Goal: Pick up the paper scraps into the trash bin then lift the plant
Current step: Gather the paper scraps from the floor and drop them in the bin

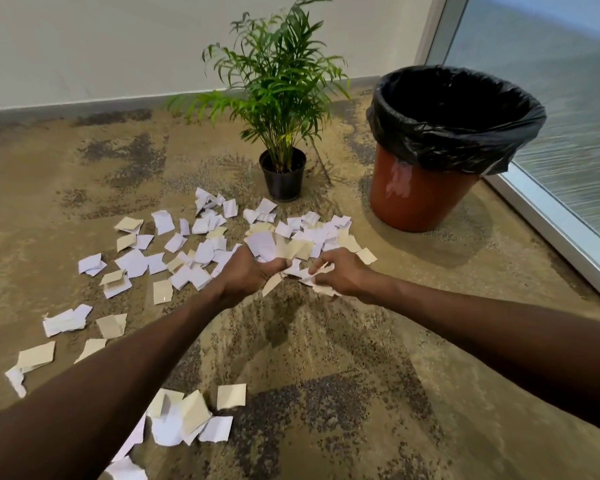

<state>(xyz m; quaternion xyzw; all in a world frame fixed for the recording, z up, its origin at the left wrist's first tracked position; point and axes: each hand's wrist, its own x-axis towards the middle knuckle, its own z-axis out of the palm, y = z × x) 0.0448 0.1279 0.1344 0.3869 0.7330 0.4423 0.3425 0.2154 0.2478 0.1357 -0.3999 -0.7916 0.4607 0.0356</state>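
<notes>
Paper scraps (201, 251) outside trash bin (426, 188)

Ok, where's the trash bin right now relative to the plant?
In the head view the trash bin, lined with a black bag, stands on the carpet at upper right, just right of the potted plant and beside the glass wall.

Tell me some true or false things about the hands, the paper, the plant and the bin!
1. Both hands hold paper scraps. True.
2. The bin has a white bag. False: the bag is black.
3. The plant stands left of the bin. True.
4. All the paper is picked up. False: many scraps lie on the floor.
5. The plant is lying on its side. False: it stands upright in its pot.
</notes>
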